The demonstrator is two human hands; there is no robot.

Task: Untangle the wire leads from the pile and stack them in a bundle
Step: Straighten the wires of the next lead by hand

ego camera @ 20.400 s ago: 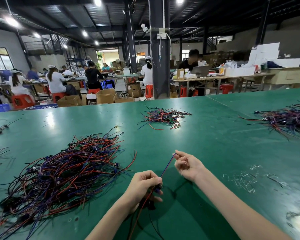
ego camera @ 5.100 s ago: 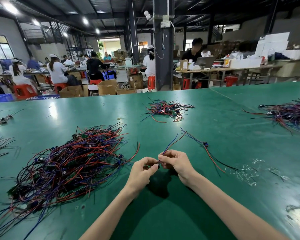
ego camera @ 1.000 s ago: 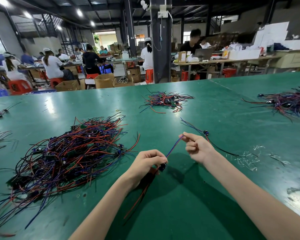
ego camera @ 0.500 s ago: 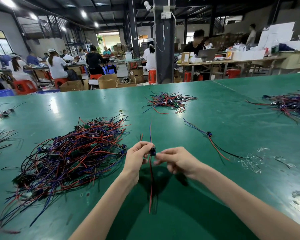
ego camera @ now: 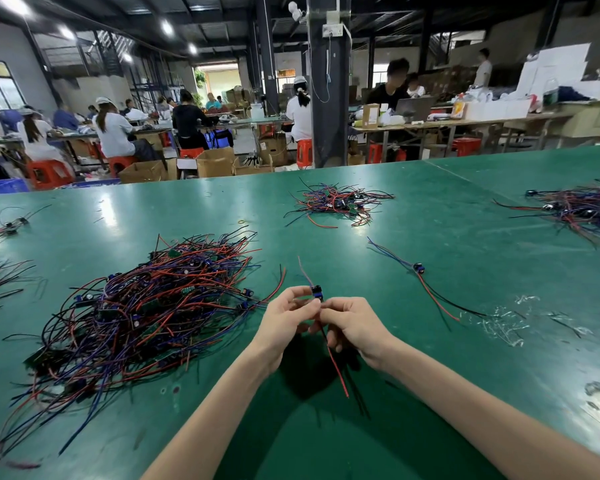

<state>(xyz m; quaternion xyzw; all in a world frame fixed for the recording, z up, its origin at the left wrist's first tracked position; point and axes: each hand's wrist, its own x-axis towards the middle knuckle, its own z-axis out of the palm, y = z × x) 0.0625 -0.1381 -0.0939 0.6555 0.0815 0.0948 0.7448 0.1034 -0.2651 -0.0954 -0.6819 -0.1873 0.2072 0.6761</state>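
Early yet: left hand (ego camera: 284,318) and right hand (ego camera: 355,327) pinch one red-black wire lead (ego camera: 316,293); one freed red-blue lead (ego camera: 419,268) lies at 2 o'clock; large tangled red-purple wire pile (ego camera: 146,306) at 10 o'clock awaits.

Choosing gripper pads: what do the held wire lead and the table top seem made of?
Wire lead, pinched by the left hand and right hand: thin wires in red and black insulation, likely soft matte plastic, since they droop below the hands. Table top: smooth green sheet, semi-gloss, perhaps rubber or vinyl; it mirrors the ceiling lamps as soft glare.
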